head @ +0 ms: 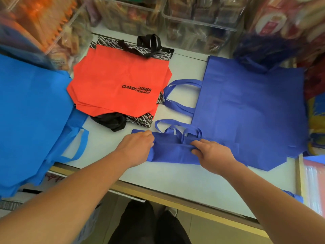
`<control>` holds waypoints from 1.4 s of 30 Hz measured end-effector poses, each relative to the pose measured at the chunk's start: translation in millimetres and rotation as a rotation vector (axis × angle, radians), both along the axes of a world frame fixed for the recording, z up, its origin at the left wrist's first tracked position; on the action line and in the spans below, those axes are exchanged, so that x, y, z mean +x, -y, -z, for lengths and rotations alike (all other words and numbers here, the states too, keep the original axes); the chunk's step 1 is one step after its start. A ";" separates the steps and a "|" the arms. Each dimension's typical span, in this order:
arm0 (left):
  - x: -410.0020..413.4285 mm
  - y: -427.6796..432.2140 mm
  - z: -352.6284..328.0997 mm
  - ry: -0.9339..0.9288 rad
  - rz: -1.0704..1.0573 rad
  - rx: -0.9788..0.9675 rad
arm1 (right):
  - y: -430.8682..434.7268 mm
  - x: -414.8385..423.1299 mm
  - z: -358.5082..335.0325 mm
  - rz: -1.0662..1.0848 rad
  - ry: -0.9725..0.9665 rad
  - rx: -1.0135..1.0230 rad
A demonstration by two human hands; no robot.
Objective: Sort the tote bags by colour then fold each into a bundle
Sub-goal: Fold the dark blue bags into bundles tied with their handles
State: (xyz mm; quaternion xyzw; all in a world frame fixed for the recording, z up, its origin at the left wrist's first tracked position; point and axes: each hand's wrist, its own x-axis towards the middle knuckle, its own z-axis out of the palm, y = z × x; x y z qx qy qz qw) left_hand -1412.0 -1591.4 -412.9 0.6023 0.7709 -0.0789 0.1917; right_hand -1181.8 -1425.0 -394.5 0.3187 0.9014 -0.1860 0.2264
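Beside the sorted light blue tote bags [31, 111] and orange tote bags [116, 81], the left hand [139, 145] and right hand [211, 154] clamp curled fingers on a half-folded dark blue tote bag [170, 153] lying on the table [175, 180], just left of the dark blue pile [249, 106]; I judge it next needs another tight fold.
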 end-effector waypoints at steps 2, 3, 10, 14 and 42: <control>-9.4 -7.6 2.1 -0.004 0.023 -0.020 | -5.6 -5.1 6.8 0.032 -0.006 0.031; -14.4 -10.2 3.1 -0.014 0.036 -0.028 | -9.2 -7.8 9.4 0.033 -0.023 0.052; 18.6 -8.2 18.9 -0.126 0.237 0.264 | -20.0 -27.8 25.0 0.228 -0.149 -0.126; 38.0 3.0 30.1 -0.078 0.154 0.174 | -22.3 -28.0 26.2 0.259 -0.179 -0.119; 51.0 -1.9 33.2 0.147 -0.128 0.109 | -17.4 -15.2 -16.0 0.422 -0.326 0.095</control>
